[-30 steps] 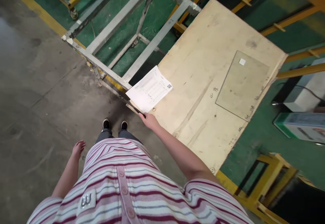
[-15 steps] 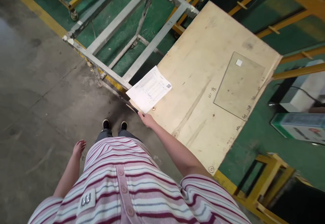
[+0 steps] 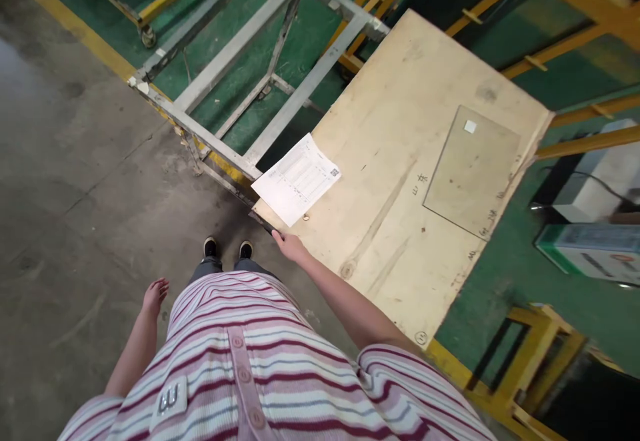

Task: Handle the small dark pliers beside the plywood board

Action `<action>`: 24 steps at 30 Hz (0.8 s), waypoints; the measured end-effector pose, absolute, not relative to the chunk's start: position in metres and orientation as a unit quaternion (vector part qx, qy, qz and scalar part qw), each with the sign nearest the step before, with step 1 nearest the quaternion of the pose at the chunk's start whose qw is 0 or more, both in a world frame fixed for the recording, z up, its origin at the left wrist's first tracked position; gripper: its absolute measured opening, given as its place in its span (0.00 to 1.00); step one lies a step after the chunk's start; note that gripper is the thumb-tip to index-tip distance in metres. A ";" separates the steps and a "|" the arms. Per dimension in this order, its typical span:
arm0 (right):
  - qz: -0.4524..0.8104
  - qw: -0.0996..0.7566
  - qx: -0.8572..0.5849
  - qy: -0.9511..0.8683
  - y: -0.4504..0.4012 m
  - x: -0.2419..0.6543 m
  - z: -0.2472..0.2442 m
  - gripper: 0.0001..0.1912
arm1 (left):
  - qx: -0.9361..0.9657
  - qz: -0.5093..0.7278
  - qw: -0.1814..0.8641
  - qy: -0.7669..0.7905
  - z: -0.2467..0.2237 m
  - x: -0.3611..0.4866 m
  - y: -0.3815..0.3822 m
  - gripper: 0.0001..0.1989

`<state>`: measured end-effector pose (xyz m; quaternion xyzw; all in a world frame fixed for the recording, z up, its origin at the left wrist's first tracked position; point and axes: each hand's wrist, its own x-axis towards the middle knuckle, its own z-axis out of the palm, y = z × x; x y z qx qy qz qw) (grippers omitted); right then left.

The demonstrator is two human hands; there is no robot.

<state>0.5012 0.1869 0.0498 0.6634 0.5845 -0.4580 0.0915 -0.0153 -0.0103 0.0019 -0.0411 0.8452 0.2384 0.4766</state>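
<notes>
My right hand [image 3: 291, 246] is at the near left edge of a plywood board [image 3: 380, 154], its fingers closed over a small dark thing at the edge that I cannot make out. Just beyond that hand a printed paper sheet [image 3: 299, 179] lies on the board's corner. Toward the board's right side rests a glass pane [image 3: 470, 181] with a small white sticker [image 3: 470, 126]. My left hand [image 3: 156, 295] hangs beside my body over the grey floor, fingers loosely curled and apart, holding nothing.
A grey metal frame [image 3: 300, 94] adjoins the board's left side. Yellow racks [image 3: 530, 61] stand at the upper right and another yellow frame [image 3: 540, 347] at the lower right. A green and white box [image 3: 590, 251] lies right of the board. A caster wheel [image 3: 148, 36] shows upper left.
The board, paper and right hand appear slightly lower in the view. Both hands keep nearly the same pose, and the paper and glass stay in place on the board.
</notes>
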 end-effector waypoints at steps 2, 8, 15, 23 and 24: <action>-0.487 0.061 0.636 0.595 0.178 0.499 0.052 0.40 | -0.046 0.237 0.473 0.848 0.004 -0.016 -0.012 0.10; -0.506 0.045 0.612 0.606 0.165 0.485 0.059 0.33 | -0.048 0.225 0.472 0.851 0.006 -0.013 -0.014 0.11; -0.601 -0.028 0.631 0.489 0.141 0.489 0.061 0.23 | 0.033 0.194 0.485 0.852 0.017 0.000 0.040 0.14; -0.561 -0.060 0.711 0.420 0.139 0.485 0.076 0.19 | 0.274 0.129 0.544 0.782 0.032 0.063 0.182 0.17; -0.576 -0.079 0.711 0.395 0.139 0.486 0.076 0.18 | 0.307 0.121 0.558 0.761 0.034 0.078 0.199 0.17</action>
